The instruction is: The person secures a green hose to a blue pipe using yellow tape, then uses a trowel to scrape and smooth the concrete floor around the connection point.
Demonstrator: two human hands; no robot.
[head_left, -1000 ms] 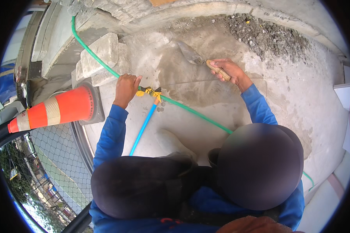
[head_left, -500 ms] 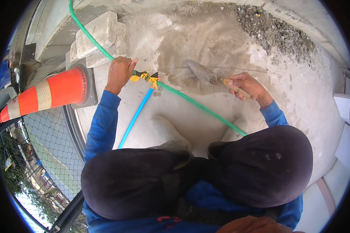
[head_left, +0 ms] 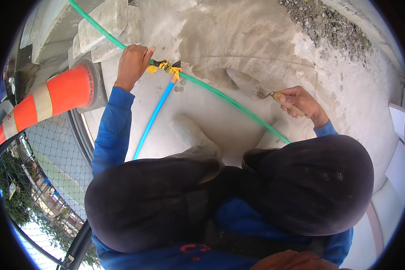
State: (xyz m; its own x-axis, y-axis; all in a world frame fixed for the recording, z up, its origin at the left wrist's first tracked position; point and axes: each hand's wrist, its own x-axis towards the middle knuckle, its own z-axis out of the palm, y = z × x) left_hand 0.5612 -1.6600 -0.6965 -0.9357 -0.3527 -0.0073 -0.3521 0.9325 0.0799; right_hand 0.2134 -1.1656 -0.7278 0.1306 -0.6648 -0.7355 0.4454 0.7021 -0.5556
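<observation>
My left hand (head_left: 134,65) is closed round a green hose (head_left: 220,94), just left of a joint tied with yellow strips (head_left: 170,68). From that joint a blue hose (head_left: 155,115) runs down toward my left knee. My right hand (head_left: 300,104) grips the wooden handle of a trowel (head_left: 246,84). The trowel's grey pointed blade lies low over the concrete, its tip toward the damp patch (head_left: 211,42); whether it touches cannot be made out. The green hose slants down to the right, passing between the blade and my boots.
An orange and white traffic cone (head_left: 54,101) lies tipped at the left, beside a chain-link fence (head_left: 58,153). Concrete blocks (head_left: 101,27) are stacked at the upper left. Loose gravel (head_left: 324,36) lies along the upper right. My boots (head_left: 193,132) stand on the concrete floor (head_left: 238,144).
The trowel in my right hand has shifted slightly right, and its blade looks broader, turned more to view. My left hand keeps its hold on the green hose. The whole view has shifted a little.
</observation>
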